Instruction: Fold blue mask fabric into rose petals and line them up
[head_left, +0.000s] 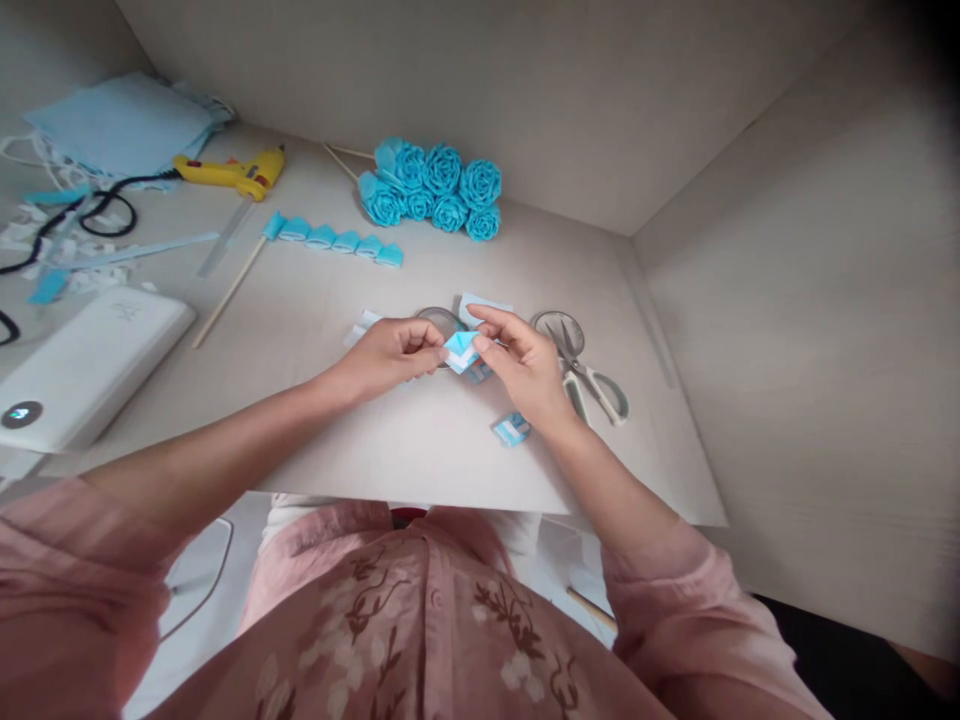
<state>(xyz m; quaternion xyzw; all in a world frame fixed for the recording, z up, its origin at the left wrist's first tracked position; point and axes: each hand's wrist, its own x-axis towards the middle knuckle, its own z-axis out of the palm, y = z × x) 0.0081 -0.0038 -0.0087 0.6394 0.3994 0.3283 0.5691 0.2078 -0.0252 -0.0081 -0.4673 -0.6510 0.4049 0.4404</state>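
Observation:
Between my two hands is a small folded blue-and-white piece [460, 352], its blue fold forming a point on top. My left hand [397, 355] pinches its left corner between thumb and finger. With thumb and fingers, my right hand [521, 360] grips the right corner. Below my right wrist a similar folded blue-and-white piece [512, 429] lies on the table. Partly hidden behind my hands are a round ring-like object [441, 316], a pale sheet [487, 302] and more blue-and-white bits. White-handled scissors [589, 375] rest to the right of my right hand, over a round dish-like thing [559, 330].
Blue rosette flowers [442, 185] on sticks lie at the back. Left of them, a strip of blue petals [334, 238] is attached to a wooden stick [229, 293]. A yellow glue gun [240, 174], light-blue face masks [124, 120] and a white power bank [94, 355] occupy the left side.

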